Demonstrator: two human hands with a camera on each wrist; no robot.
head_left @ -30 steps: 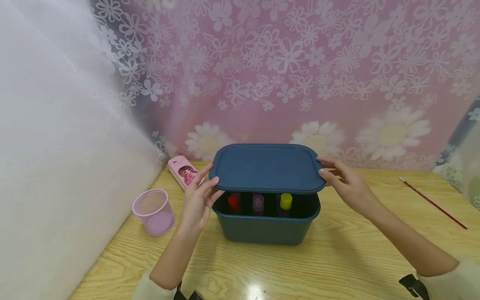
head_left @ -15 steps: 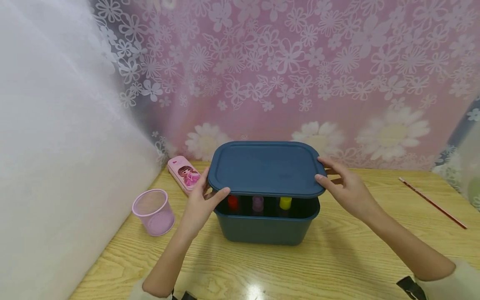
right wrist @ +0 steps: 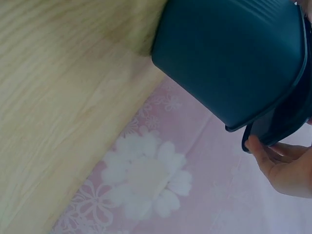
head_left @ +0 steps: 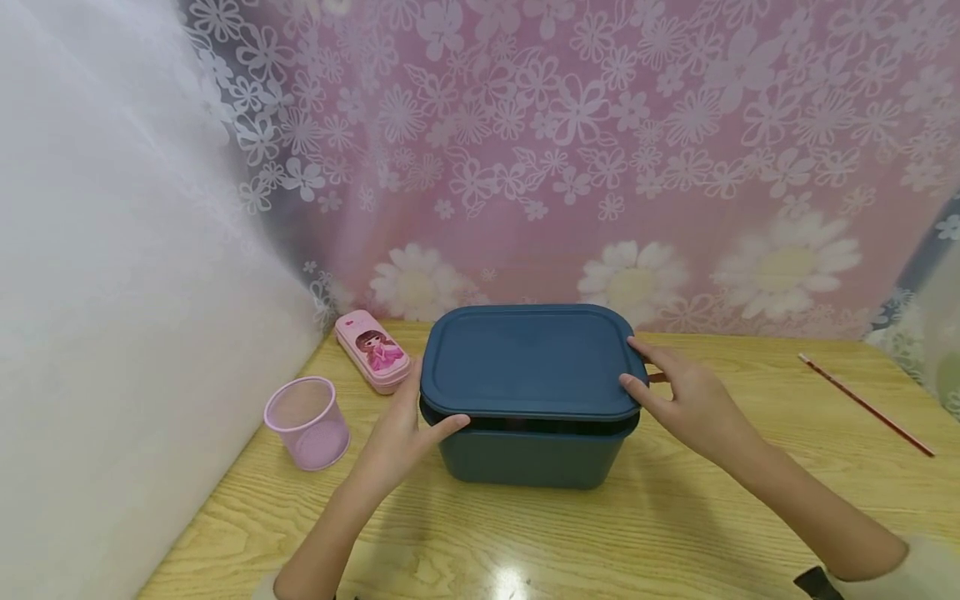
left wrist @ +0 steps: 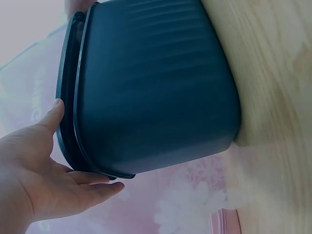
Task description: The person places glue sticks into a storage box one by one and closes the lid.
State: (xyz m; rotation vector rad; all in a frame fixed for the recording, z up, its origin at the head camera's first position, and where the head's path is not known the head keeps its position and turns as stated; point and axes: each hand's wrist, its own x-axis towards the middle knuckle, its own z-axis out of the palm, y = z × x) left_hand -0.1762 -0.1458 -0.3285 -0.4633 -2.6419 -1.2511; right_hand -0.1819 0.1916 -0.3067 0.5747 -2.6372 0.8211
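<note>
A dark blue lid [head_left: 532,358] lies over the mouth of a dark blue-green plastic storage box [head_left: 532,460]. Along the front a dark gap still shows between lid and rim. My left hand [head_left: 393,437] holds the lid's left end, thumb on the front edge; in the left wrist view its fingers reach along the lid's side to the box rim. At the other end my right hand [head_left: 693,404] grips the lid between thumb and fingers. The right wrist view has the lid's underside [right wrist: 265,126] standing apart from the rim there. The box's contents are hidden.
On the wooden table [head_left: 495,533], a pink mesh pen holder [head_left: 318,437] stands left of the box. Behind it lies a pink pencil case [head_left: 372,350] with a doll picture. A red pencil [head_left: 862,404] lies far right. Floral curtain [head_left: 540,167] hangs behind.
The lid has come down and towards me over the box, covering the red, purple and yellow items seen inside before. My left thumb has shifted along the lid's front edge.
</note>
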